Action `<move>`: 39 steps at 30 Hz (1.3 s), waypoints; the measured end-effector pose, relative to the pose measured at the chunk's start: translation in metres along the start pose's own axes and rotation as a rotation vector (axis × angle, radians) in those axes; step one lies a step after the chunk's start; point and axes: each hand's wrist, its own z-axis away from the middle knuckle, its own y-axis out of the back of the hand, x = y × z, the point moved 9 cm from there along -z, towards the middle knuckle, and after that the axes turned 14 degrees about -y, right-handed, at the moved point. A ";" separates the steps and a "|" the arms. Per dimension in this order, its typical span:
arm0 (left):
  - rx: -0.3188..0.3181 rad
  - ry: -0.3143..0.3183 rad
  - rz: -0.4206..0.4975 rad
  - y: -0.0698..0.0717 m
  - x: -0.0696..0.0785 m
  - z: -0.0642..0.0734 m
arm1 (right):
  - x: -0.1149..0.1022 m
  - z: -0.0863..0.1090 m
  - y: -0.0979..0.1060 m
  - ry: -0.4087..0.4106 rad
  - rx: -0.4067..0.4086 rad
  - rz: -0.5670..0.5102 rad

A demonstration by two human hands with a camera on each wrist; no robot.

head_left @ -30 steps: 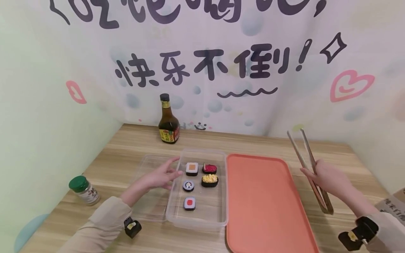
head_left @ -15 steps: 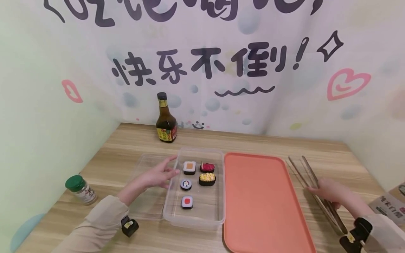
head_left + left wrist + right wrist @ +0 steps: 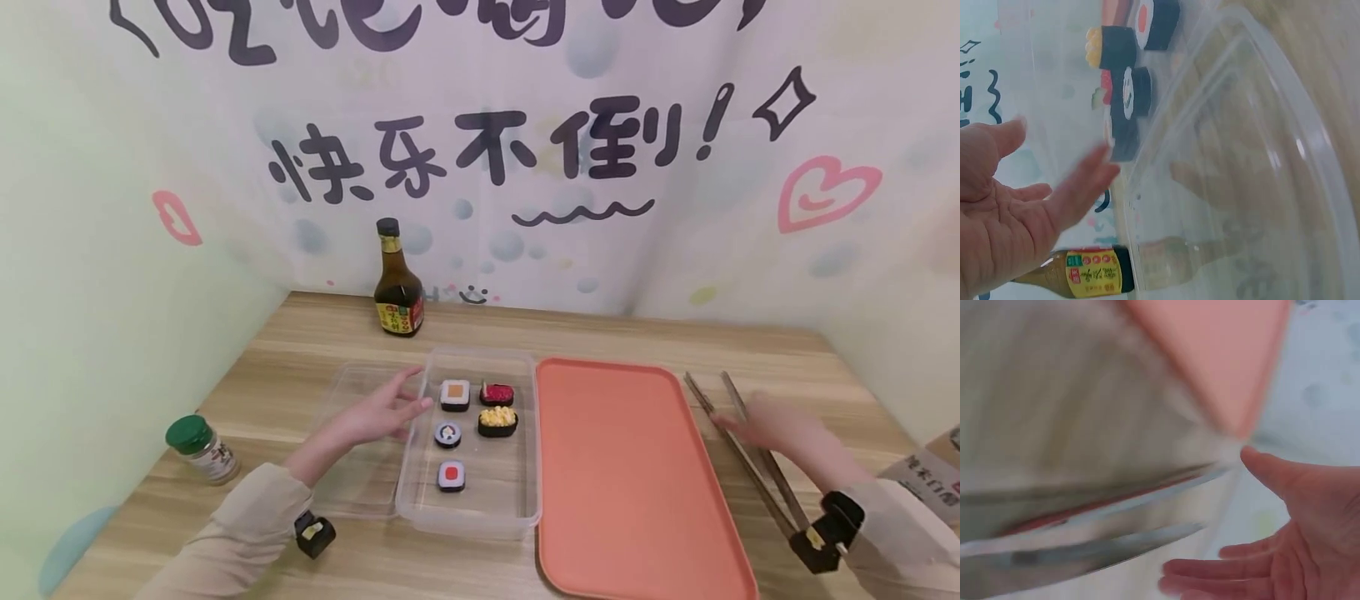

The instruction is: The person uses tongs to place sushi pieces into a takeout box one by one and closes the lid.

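A clear plastic container [image 3: 468, 527] holds several sushi pieces, among them one with yellow topping [image 3: 498, 422] and a square roll with a red centre [image 3: 452, 476]. My left hand [image 3: 378, 415] is at the container's left wall, fingers spread, over a flat clear lid [image 3: 348, 492]. In the left wrist view its fingers are relaxed and hold nothing. A pair of metal tongs [image 3: 1110, 550] lies on the table right of the orange tray [image 3: 630, 483]. Over them hovers my right hand [image 3: 780, 429], fingers extended and apart from the metal in the right wrist view.
A dark sauce bottle [image 3: 399, 300] stands at the back by the printed cloth [image 3: 480, 250]. On the left is a green-capped seasoning jar [image 3: 204, 454]. A labelled box [image 3: 926, 479] sits at the far right edge.
My right hand has lowered the tongs from above the table onto it and let go, its fingers now opened off them. The left hand has stayed at the container.
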 end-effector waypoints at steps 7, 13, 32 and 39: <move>0.053 -0.009 -0.258 0.035 -0.009 0.011 | -0.120 0.016 0.050 0.176 -0.082 -0.332; 0.053 0.082 -0.211 0.052 -0.023 0.023 | -0.257 0.042 0.055 0.328 -0.577 -0.914; 0.053 0.121 -0.173 0.043 -0.040 0.034 | -0.398 0.036 -0.050 -0.111 -0.738 -1.138; 0.108 0.163 -0.215 0.068 -0.048 0.049 | -0.409 0.044 -0.058 -0.098 -0.695 -1.060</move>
